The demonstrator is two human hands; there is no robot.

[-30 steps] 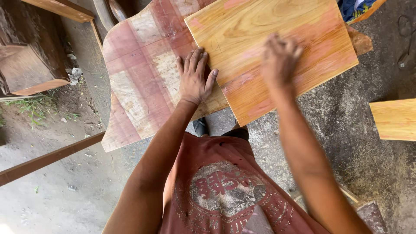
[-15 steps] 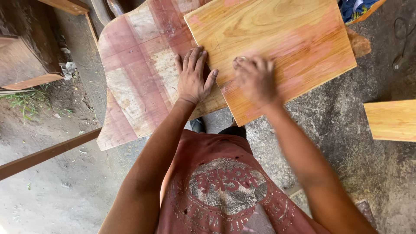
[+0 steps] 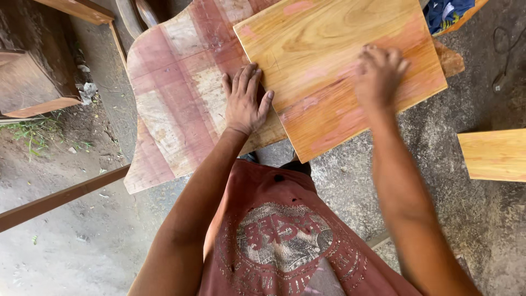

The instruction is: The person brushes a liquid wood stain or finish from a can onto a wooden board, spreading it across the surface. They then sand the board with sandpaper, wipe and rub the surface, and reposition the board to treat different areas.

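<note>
While the left hand (image 3: 245,98) stays flat, the right hand (image 3: 379,71) — curled, blurred — has slid rightward across the board (image 3: 323,38).

The light board (image 3: 329,60) is made of bare wood, with a smooth, matt surface and pink stains along the grain. The table (image 3: 175,109) under it is worn wood; its red paint is rubbed away in pale, rough patches. The floor (image 3: 455,164) is seen as coarse grey concrete. The shirt (image 3: 285,241) is faded red cloth, its print perhaps cracked.
</note>
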